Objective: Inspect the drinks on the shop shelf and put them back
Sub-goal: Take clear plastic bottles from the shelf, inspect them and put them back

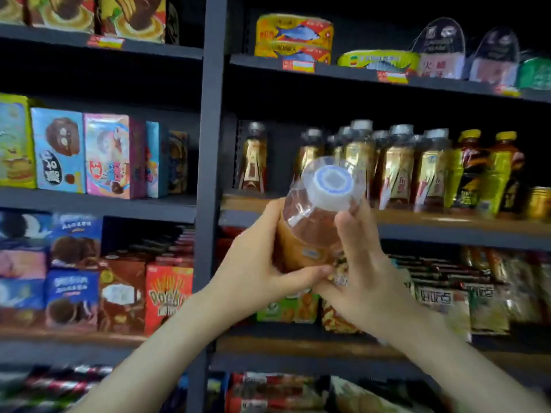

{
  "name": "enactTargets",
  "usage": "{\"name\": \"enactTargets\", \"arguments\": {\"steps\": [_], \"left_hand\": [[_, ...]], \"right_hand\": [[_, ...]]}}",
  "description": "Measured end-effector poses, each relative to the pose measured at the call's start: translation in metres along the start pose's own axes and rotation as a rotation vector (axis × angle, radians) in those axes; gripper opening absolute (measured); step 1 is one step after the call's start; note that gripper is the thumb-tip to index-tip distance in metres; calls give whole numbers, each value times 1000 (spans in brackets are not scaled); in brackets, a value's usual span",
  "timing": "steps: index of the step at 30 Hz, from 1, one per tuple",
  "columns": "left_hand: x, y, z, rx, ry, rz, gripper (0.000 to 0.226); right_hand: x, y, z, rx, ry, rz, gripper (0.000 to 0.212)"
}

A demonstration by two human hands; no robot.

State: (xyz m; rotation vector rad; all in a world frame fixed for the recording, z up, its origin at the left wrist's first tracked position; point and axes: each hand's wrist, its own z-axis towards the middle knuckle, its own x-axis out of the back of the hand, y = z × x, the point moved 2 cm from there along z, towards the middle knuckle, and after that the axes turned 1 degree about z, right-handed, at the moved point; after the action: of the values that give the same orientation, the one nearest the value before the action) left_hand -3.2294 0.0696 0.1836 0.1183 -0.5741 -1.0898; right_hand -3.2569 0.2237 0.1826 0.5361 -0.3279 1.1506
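Gripping the bottle point(310, 234) with both hands, in the air just in front of the drinks shelf point(447, 223). Bottle tilted, with the white, blue-ringed cap point(331, 186) pointing toward the camera. Its base is hidden behind the hands.

Grip, left hand point(253, 263): wraps the left side, thumb laid across the lower front of the label.
Grip, right hand point(366, 281): wraps the right side, thumb up against the clear shoulder just below the cap. Its fingers are behind the bottle, unseen.

Contents: pale brown liquid in the lower body, clear space near the neck. Cap on.

Drinks shelf behind: gold-labelled bottles point(399, 168) with grey caps, upright, several deep. A lone bottle point(253, 159) stands apart at the left end. Right of the row are two yellow-capped bottles point(489, 174), then a gold can point(539, 204) at the frame edge. The shelf above carries fish tins point(293, 37). The left bay holds snack boxes point(56, 150). Frame blurred; label text unreadable.
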Motion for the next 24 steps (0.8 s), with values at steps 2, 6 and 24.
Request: {"name": "enactTargets", "arguments": {"steps": [2,6,24], "left_hand": [[-19,3,-43,112,-16,72,60],[-61,7,-135,343,-115,378,73],[-118,43,-306,671,-288,436,73]], "right_hand": [[3,-15,-43,-242,-133,245,109],[16,-35,-129,-599,-369,679,92],[-29,-153,-282,-1264,-289,1295,58]]}}
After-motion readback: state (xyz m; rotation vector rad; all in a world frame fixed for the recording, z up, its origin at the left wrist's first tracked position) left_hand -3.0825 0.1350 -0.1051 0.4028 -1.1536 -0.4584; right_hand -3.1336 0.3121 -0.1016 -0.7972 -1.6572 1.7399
